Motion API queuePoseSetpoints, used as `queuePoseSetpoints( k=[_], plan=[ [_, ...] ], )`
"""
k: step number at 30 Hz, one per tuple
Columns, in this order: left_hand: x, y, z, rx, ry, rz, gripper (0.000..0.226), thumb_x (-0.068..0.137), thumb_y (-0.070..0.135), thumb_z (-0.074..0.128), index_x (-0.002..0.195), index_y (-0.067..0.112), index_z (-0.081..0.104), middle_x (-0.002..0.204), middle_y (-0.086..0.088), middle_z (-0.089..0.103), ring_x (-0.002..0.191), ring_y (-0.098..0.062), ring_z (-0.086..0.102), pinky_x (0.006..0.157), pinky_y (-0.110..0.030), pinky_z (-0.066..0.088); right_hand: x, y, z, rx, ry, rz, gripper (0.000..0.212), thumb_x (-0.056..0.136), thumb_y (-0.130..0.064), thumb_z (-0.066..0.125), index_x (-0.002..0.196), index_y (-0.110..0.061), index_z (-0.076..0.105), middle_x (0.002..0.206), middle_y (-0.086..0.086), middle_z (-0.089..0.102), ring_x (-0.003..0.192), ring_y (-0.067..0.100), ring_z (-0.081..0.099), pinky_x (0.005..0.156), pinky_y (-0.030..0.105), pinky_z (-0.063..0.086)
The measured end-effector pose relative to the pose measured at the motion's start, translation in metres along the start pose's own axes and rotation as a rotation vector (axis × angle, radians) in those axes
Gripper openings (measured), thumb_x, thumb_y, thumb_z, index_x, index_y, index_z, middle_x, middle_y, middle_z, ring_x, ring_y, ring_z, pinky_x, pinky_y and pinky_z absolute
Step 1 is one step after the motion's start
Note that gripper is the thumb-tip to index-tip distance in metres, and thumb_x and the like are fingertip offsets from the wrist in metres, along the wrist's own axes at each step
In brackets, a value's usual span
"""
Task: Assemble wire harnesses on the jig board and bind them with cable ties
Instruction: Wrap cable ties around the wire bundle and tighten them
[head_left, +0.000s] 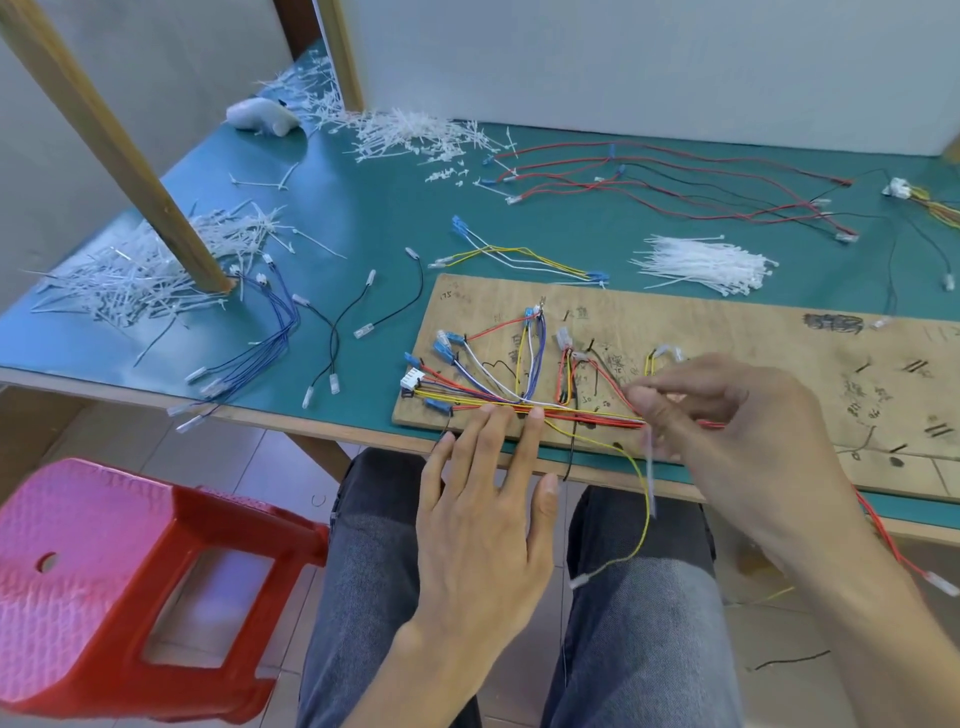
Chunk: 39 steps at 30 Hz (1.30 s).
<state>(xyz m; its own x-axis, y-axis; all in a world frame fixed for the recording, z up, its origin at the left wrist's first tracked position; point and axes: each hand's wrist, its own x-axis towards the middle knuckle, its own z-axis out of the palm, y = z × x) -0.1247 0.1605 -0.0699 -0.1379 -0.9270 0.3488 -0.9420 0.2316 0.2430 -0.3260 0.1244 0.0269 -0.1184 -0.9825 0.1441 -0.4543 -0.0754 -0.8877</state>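
A wooden jig board lies on the green table. A harness of red, yellow, white and blue wires fans out across its left end and runs as a bundle along the near edge. My left hand lies flat with straight fingers, fingertips pressing the bundle to the board. My right hand is over the bundle further right, pinching a blurred white cable tie that hangs below the fingers. A yellow wire droops off the board toward my lap.
A neat bundle of white cable ties lies behind the board. Loose red and black wires lie at the back right. Cut tie scraps surround a wooden post. Blue and black wires lie left. A red stool stands below left.
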Motion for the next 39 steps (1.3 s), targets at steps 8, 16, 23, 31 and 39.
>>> queuePoseSetpoints(
  k=[8, 16, 23, 31, 39],
  plan=[
    [-0.003, -0.006, 0.003, -0.108, 0.028, 0.018, 0.054, 0.111, 0.044, 0.035, 0.162, 0.027, 0.034, 0.165, 0.009, 0.034, 0.158, -0.012, 0.02, 0.125, -0.047, 0.025, 0.051, -0.027, 0.051, 0.129, 0.132, -0.246, 0.015, 0.096, -0.018, 0.077, 0.11, -0.018, 0.081, 0.088, -0.001, 0.077, 0.076, 0.014, 0.074, 0.077, 0.04, 0.063],
    [-0.006, -0.008, 0.005, -0.127, 0.009, 0.033, 0.057, 0.111, 0.046, 0.03, 0.165, 0.026, 0.028, 0.17, 0.007, 0.025, 0.159, -0.014, 0.017, 0.129, -0.044, 0.015, 0.068, -0.005, 0.08, -0.018, 0.142, -0.374, 0.016, 0.096, -0.013, 0.076, 0.111, -0.01, 0.081, 0.087, -0.005, 0.072, 0.079, 0.008, 0.071, 0.076, 0.018, 0.054],
    [-0.005, -0.006, 0.006, -0.138, -0.004, 0.014, 0.056, 0.112, 0.046, 0.028, 0.164, 0.027, 0.029, 0.167, 0.004, 0.027, 0.159, -0.017, 0.016, 0.129, -0.046, 0.016, 0.064, 0.009, 0.09, -0.063, 0.123, -0.376, 0.016, 0.097, -0.018, 0.076, 0.11, -0.01, 0.082, 0.094, -0.002, 0.076, 0.083, 0.011, 0.072, 0.079, 0.03, 0.059],
    [-0.006, -0.008, 0.009, -0.135, -0.026, 0.009, 0.057, 0.112, 0.046, 0.028, 0.166, 0.029, 0.025, 0.165, -0.001, 0.026, 0.159, -0.023, 0.016, 0.128, -0.047, 0.016, 0.063, 0.014, 0.093, -0.024, 0.197, -0.288, 0.013, 0.101, -0.026, 0.071, 0.105, -0.017, 0.08, 0.085, -0.009, 0.076, 0.078, 0.009, 0.073, 0.075, 0.029, 0.059],
    [-0.006, -0.01, 0.008, -0.136, -0.027, 0.006, 0.054, 0.112, 0.044, 0.03, 0.164, 0.029, 0.031, 0.164, -0.001, 0.029, 0.159, -0.022, 0.018, 0.125, -0.049, 0.023, 0.06, 0.016, 0.101, -0.049, 0.186, -0.286, 0.013, 0.099, -0.022, 0.074, 0.109, -0.015, 0.079, 0.083, -0.006, 0.075, 0.072, 0.011, 0.072, 0.074, 0.036, 0.06]
  ],
)
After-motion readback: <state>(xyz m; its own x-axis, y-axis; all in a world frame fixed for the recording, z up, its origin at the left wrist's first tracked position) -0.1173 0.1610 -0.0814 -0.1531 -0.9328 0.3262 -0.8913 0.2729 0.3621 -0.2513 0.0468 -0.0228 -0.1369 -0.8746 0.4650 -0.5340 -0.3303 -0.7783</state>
